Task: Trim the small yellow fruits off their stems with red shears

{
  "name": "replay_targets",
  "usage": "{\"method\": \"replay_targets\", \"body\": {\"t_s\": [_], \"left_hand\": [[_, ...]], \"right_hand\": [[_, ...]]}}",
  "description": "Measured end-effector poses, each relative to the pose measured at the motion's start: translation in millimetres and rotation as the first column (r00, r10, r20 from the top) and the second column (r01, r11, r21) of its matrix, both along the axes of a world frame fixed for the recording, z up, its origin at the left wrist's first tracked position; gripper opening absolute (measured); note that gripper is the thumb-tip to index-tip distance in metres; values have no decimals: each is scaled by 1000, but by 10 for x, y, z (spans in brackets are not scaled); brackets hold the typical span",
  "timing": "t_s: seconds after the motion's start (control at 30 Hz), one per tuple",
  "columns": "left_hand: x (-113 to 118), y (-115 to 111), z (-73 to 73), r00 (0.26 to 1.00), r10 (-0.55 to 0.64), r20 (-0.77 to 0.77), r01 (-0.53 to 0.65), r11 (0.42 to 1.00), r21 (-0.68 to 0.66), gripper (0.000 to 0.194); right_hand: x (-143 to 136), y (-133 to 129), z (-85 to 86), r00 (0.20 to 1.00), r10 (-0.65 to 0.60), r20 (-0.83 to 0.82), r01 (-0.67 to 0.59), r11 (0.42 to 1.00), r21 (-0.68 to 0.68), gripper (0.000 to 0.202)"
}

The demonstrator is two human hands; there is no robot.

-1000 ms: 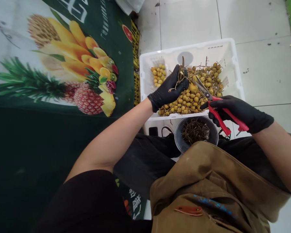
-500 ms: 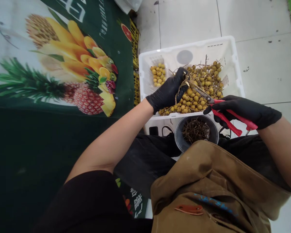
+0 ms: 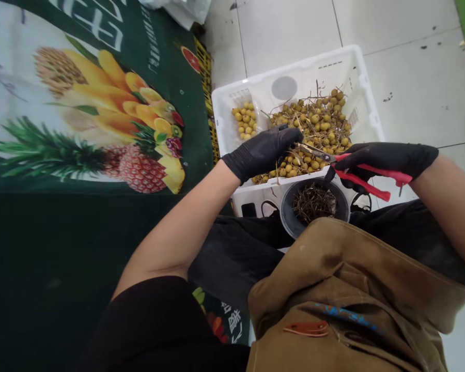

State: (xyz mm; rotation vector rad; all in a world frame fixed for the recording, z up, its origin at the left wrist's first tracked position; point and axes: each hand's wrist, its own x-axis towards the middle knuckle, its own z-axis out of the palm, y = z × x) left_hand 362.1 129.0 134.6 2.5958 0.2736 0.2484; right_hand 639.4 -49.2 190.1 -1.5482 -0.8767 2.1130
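Note:
My left hand (image 3: 270, 147), in a black glove, is closed around thin stems over the near side of a white crate (image 3: 294, 67). My right hand (image 3: 375, 164), also gloved in black, grips red-handled shears (image 3: 366, 182). The shears' blades point left, with their tips by the stems at my left fingers. Below my hands, round yellow-brown fruits (image 3: 321, 124) on twigs fill much of the crate. Loose fruits (image 3: 245, 120) lie in a clear container at the crate's left end.
A grey bucket (image 3: 287, 209) of cut brown twigs (image 3: 313, 202) stands between my legs, against the crate. A green fruit-printed banner (image 3: 194, 129) and yellow crates (image 3: 204, 77) are on the left. A dark flat object (image 3: 248, 210) lies near the crate's front left.
My left hand has turned over and moved slightly down, hiding more of the stems. The shears have shifted a little left with my right hand. The whole view has shifted slightly.

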Motion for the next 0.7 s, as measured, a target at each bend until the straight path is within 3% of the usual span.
{"method": "replay_targets", "body": {"t_s": [0.2, 0.4, 0.57, 0.7], "left_hand": [[-24, 15, 31, 996, 18, 82, -12, 997, -75, 28], [34, 24, -12, 994, -8, 106, 13, 999, -41, 22], [36, 149, -201, 988, 103, 116, -97, 994, -52, 30], [32, 258, -461, 937, 302, 178, -273, 947, -172, 59]], "right_hand": [[84, 11, -36, 1000, -1, 14, 1, 1000, 10, 26], [-95, 18, -20, 994, 9, 110, -14, 999, 48, 28], [-256, 45, -67, 961, -34, 275, 9, 996, 93, 33], [-255, 20, -119, 938, -41, 344, 2, 994, 112, 39]]}}
